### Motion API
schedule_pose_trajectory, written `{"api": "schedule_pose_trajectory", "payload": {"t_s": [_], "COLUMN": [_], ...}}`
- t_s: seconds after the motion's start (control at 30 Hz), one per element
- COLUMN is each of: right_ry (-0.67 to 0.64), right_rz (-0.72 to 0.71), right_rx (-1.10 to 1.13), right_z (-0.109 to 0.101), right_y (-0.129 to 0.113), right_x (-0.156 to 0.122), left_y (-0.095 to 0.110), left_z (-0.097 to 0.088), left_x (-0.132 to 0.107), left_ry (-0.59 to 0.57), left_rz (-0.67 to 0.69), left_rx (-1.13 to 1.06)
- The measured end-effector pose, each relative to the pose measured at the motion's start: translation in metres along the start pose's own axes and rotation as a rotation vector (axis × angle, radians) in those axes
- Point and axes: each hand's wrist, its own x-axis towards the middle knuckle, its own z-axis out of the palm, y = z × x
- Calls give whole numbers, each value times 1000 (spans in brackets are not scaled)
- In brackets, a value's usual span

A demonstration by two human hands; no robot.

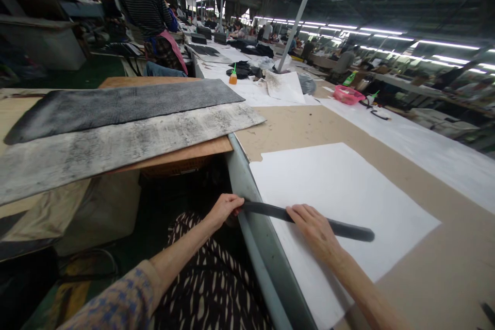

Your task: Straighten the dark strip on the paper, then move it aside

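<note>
On the worktop (444,278), a white sheet (340,185) lies under a dark strip (348,230). Its near end is pinched by the left hand (224,210); the right hand (315,229) is pressed flat on it. Smoothing outward seems called for.

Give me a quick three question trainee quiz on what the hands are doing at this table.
1. True or false: both hands touch the long dark flat strip.
2. What lies under the strip on the table: A) white paper sheet, B) pink plastic basket, C) grey mat?
3. Which hand holds the strip's end at the table's grey metal edge?

Key: 1 true. 2 A. 3 the left hand; the right hand presses mid-strip.
</note>
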Motion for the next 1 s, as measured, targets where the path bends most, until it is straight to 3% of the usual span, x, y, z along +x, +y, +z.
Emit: {"api": "schedule_pose_trajectory", "payload": {"t_s": [0.43,0.77,1.0], "right_ry": [-112,-21,-101], "right_rz": [-82,-2,-62], "right_rx": [-35,12,-65], "right_z": [4,-4,3], "right_y": [-28,1,-22], "right_x": [41,1,32], "left_y": [-39,-54,-85], "left_z": [-26,-26,-35], "left_x": [6,10,22], "left_ry": [63,57,129], "left_rz": [-50,-58,-105], "left_rx": [25,19,35]}}
